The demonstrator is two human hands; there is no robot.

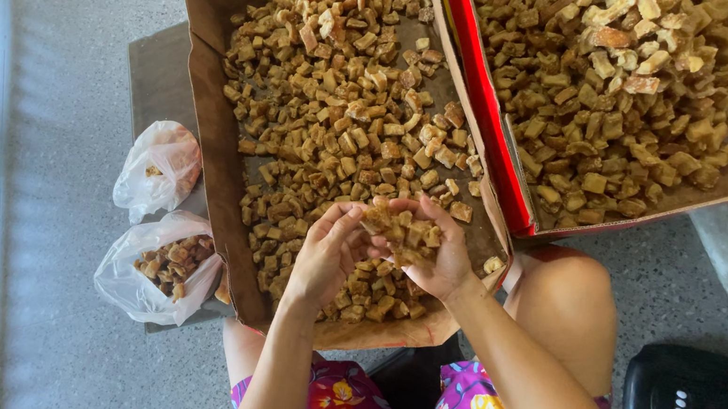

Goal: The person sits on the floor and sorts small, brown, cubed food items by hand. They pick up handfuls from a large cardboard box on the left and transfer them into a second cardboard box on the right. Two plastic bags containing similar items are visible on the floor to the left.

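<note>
Handful of brown chunks [403,232] cupped in right hand [433,252] above cardboard tray [207,106] on lap, left hand [329,252] fingers [345,221] narrowed, picking at pile; best kept low over tray, palm level, pieces drawn singly to avoid spillage.

Open floor [54,47] left of the cardboard tray [207,106], two plastic bags [153,232] crowding its left wall, second box [490,118] tight against its right, black device [697,403] beside the knee [565,290]
</note>
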